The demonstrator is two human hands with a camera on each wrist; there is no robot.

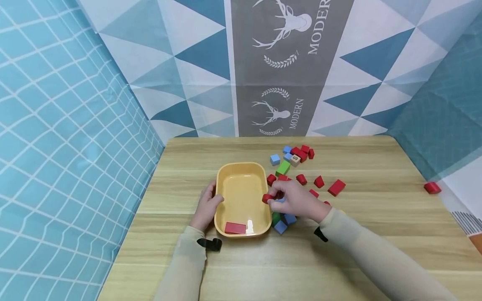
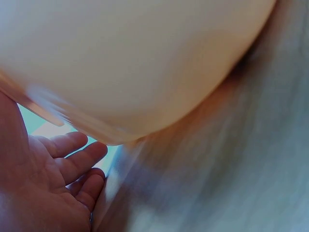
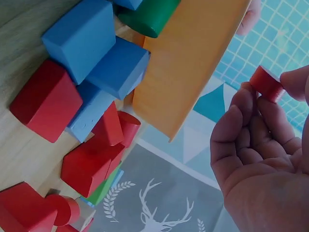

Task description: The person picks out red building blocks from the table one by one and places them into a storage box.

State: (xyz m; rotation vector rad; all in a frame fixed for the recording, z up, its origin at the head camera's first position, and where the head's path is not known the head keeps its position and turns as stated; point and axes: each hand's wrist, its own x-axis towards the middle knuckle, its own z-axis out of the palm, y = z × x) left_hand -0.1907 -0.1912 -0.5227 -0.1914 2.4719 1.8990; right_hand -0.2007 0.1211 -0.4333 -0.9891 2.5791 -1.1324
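Observation:
My right hand (image 1: 295,200) pinches a small red cylindrical block (image 3: 267,84) between thumb and fingertips, over the right rim of the yellow plastic tray (image 1: 244,184). At the tray's left side is my left hand (image 1: 207,205), its thumb hooked over the rim and its fingers along the outside wall. One flat red rectangular block (image 1: 235,228) lies inside the tray near its front end. Close under my right hand, blue blocks (image 3: 79,36), a green cylinder (image 3: 152,17) and red blocks (image 3: 47,100) sit against the tray's right side, partly hidden in the head view.
More blocks spread behind and right of the tray: a green block (image 1: 283,167), a wooden letter cube (image 1: 295,160), and several red ones, including a rectangular block (image 1: 337,187). A lone red block (image 1: 432,187) lies at the table's right edge. Patterned cloth (image 1: 203,62) hangs behind the table (image 1: 180,167).

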